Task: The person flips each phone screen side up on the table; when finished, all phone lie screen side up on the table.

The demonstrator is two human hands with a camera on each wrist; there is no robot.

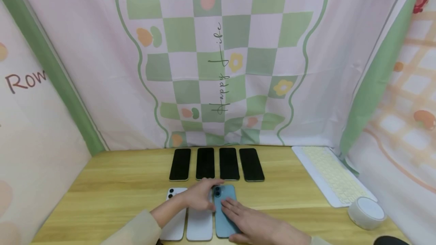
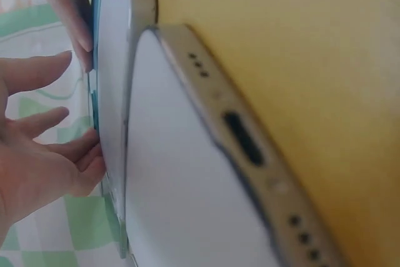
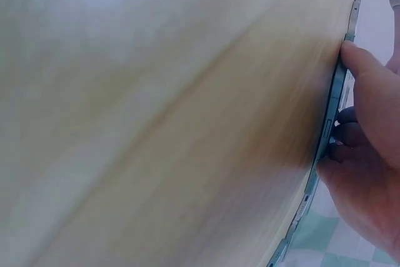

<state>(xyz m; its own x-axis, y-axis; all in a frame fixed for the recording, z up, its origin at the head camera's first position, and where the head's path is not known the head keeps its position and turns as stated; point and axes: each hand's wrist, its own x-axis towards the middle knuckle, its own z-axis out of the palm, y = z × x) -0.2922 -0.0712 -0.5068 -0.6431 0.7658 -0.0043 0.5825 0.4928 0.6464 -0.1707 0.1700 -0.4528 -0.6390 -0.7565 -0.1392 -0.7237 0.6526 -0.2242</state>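
Phone (image 1: pixel 223 224), blue: we judge it stiff, slick, fragile, best held by its long edges; right hand (image 1: pixel 253 220) rests flat on it, left hand (image 1: pixel 200 195) apparently spread beside.

Head cam's up high, facing forward and down at the bench (image 1: pixel 116 188). Left wrist cam's sideways, right up on a white smartphone (image 2: pixel 181 167); right one's tilted, low over the bench. All three catch the blue smartphone (image 1: pixel 223 225).

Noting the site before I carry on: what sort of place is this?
Probably a curtained-off desk space: printed fabric hangs on three sides of a wood-grain table bearing a keyboard and two rows of phones.
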